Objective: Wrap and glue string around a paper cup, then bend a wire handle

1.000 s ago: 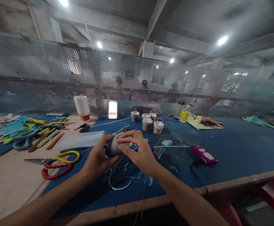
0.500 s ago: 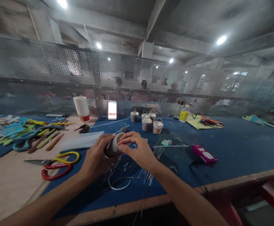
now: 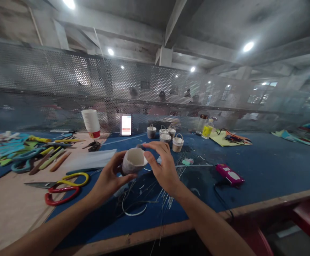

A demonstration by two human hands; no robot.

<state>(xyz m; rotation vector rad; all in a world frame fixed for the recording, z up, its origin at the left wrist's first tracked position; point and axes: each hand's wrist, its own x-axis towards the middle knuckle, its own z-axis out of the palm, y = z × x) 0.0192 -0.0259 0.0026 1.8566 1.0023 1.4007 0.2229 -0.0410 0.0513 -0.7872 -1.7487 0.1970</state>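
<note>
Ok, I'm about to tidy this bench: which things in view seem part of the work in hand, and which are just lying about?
Seems part of it:
grey cup, held in the left hand, right hand at its rim
handled buckets, probably: similar shape

Seems just lying about:
red-and-yellow scissors
stacked white cups
yellow-labelled bottle
purple device

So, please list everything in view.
Round open cup: 1, grey, centre
Small handled buckets: 5, greyish, back centre
Paper cup stack: 1, white, back left
Metal scissors: 1, red and yellow handles, left
Assorted tools: many, mixed, left
Boxy corded device: 1, magenta, right
Labelled plastic bottle: 1, yellow, back right
Thin wires: many, silvery, centre
Lit screen: 1, white, back
Perforated metal panel: 1, grey, behind
Flat table: 1, blue, beneath
Left hand: 1, bare, around cup
Right hand: 1, bare, by cup's rim
</note>
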